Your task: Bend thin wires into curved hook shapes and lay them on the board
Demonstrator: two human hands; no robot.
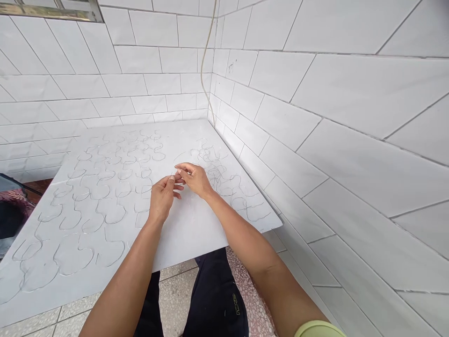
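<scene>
My left hand [162, 196] and right hand [196, 179] curl nearly closed — gripping anything, I can't tell — bent wires [112, 222] leftward, tangled wires [216, 175] rightward.

There were two hands [162, 199] [196, 179], one bench [192, 231], one cord [202, 65], one window frame [52, 13], one sleeve [319, 329] and more wires [216, 174] than could be counted.

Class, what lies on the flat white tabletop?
Thin, curved grey wires at left, a tangled wire pile at right; whatever the left hand, right hand and forearms cover is hidden.
</scene>
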